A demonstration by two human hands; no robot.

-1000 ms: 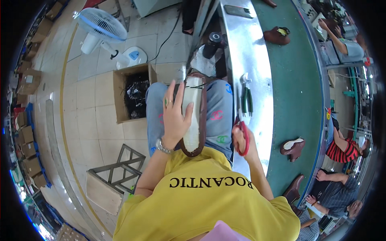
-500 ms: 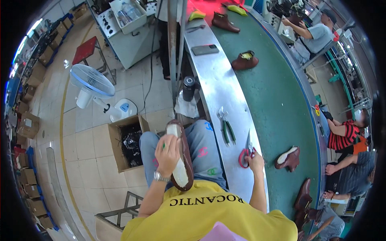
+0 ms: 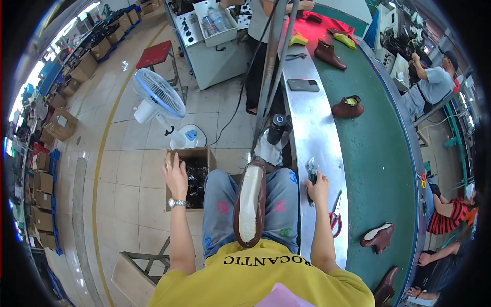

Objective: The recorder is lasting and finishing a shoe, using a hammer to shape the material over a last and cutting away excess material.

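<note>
A brown shoe [image 3: 250, 204] lies sole up across my lap, its pale sole facing me, and neither hand touches it. My left hand [image 3: 176, 178] is out to the left by the near-left rim of a cardboard box [image 3: 212, 159], fingers stretched and apart, holding nothing I can see. On the metal ledge, my right hand [image 3: 318, 188] is closed round the pliers [image 3: 311, 168]; their metal head shows past the fingers, while the handles are mostly hidden. Red-handled scissors [image 3: 335, 217] rest on the ledge just right of that hand.
Dark crumpled plastic [image 3: 196, 176] fills the box. A fan [image 3: 159, 97] stands beyond it. A phone [image 3: 303, 85] lies farther up the metal ledge [image 3: 317, 135]. Brown shoes [image 3: 349, 107] sit along the green belt [image 3: 378, 169], with co-workers on its far side.
My left hand has left the shoe and moved left to the box. My right hand has let go of the scissors and taken hold of the pliers. The view has shifted.
</note>
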